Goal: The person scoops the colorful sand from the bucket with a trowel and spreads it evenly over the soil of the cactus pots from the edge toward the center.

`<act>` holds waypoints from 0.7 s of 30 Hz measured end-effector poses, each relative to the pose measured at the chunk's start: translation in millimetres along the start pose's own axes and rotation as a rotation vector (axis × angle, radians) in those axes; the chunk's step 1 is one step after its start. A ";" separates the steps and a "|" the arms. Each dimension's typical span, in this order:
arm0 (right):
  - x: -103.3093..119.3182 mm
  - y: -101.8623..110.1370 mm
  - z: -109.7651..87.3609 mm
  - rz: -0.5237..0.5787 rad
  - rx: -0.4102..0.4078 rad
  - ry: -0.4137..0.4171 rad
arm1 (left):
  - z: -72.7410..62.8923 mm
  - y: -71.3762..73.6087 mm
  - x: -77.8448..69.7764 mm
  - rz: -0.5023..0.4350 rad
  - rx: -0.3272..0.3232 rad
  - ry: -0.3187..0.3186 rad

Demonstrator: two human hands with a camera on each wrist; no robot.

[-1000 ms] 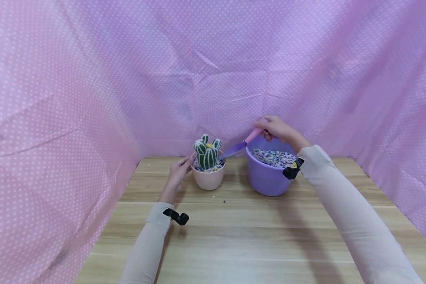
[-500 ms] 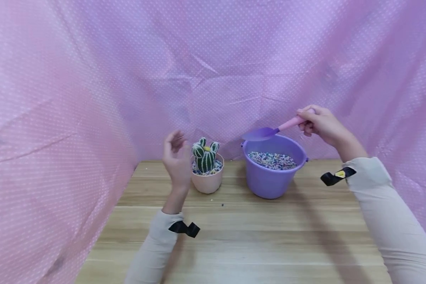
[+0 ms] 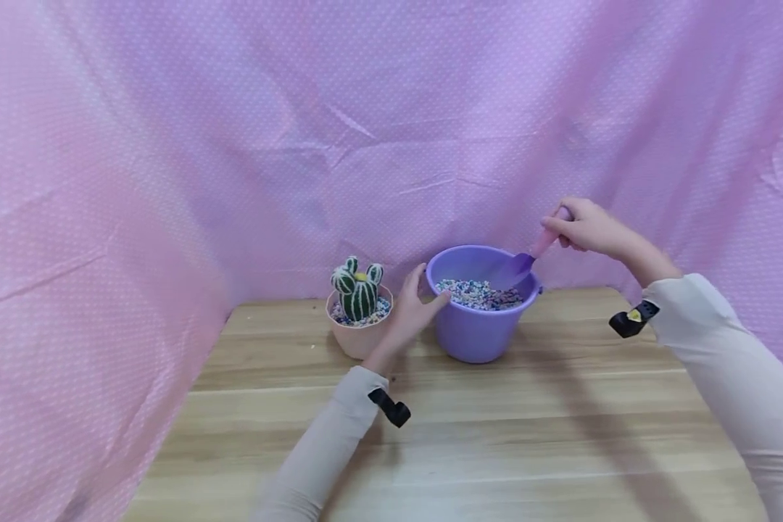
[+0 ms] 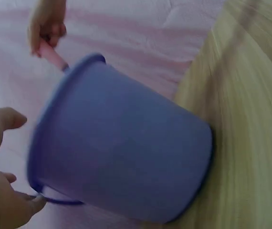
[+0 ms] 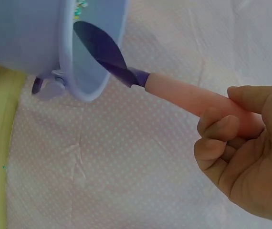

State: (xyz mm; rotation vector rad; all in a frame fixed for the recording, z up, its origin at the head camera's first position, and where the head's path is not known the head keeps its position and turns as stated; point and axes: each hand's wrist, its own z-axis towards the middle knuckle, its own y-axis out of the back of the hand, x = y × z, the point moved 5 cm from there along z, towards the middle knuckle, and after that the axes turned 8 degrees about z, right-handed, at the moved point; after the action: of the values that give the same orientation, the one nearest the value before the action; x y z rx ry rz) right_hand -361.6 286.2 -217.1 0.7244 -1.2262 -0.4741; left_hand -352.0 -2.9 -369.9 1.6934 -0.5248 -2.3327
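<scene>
My right hand [image 3: 590, 230] grips the pink handle of a small trowel [image 3: 547, 241]. Its purple blade [image 5: 100, 47] dips inside the rim of a purple bucket [image 3: 473, 335], over colourful pebbles [image 3: 476, 293]. At the bucket's left side is my left hand [image 3: 412, 306], thumb and fingers spread by the rim. The left wrist view shows its thumb [image 4: 12, 118] a little off the wall and its fingertips [image 4: 36, 204] by the bucket's bail handle [image 4: 64, 202]. Left of that hand stands a pale pink pot with a striped green cactus [image 3: 359, 296] in pebbles; my forearm partly covers the pot.
The wooden table [image 3: 470, 449] ends at a pink dotted cloth [image 3: 365, 145] that hangs behind and along the sides. A stray pebble [image 3: 313, 346] lies left of the pot. Black wrist cameras [image 3: 390, 408] sit on both sleeves.
My left hand has left the pot and swung right to the bucket's rim. The trowel in my right hand has gone from the pot back over and down into the bucket.
</scene>
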 end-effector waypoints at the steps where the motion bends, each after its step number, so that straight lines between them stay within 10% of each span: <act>1: 2.3 -4.2 2.9 -0.019 0.012 0.005 | 3.5 -5.4 7.9 -0.061 0.026 0.036; 7: -6.0 -32.2 17.1 0.024 0.067 0.008 | 14.5 -23.3 25.7 -0.359 0.080 0.112; 21: -63.1 -88.1 33.0 0.405 0.128 -0.034 | 15.6 -19.5 27.7 -0.333 0.115 0.066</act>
State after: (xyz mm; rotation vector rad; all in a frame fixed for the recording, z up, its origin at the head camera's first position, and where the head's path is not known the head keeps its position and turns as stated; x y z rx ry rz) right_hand -406.8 260.5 -317.8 0.5559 -1.4036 -0.0743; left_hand -374.8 7.2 -397.7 2.0404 -0.3977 -2.4983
